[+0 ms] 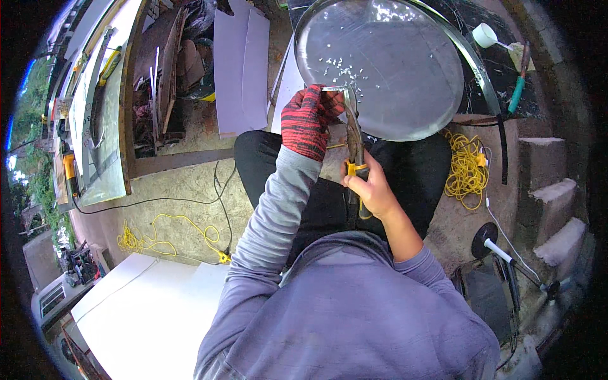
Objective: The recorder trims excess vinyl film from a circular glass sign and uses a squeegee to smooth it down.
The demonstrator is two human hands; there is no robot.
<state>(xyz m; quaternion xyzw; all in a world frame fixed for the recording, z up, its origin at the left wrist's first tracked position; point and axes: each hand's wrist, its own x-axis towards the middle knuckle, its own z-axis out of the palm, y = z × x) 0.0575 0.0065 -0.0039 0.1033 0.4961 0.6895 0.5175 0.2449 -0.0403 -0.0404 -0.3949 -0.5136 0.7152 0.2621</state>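
Note:
My left hand (304, 123), in a red and black striped glove, is closed on a thin, light-coloured metal strip (334, 88). My bare right hand (373, 190) grips metal snips (352, 126) by their yellow and black handles. The snips point away from me, their jaws at the right end of the strip; whether the jaws touch it is too small to tell. Both hands are above my lap, at the near edge of a large round metal tray (411, 76). Several small whitish cut bits (342, 65) lie scattered on the tray, mostly just beyond the strip.
Right of the tray are a white cup with a handle (484, 35) and a teal-handled tool (517, 95). Coiled yellow cord (465, 171) lies by my right knee, near concrete steps (548, 183). A white board (145, 304) lies at lower left; a grey panel (240, 69) stands beyond my left arm.

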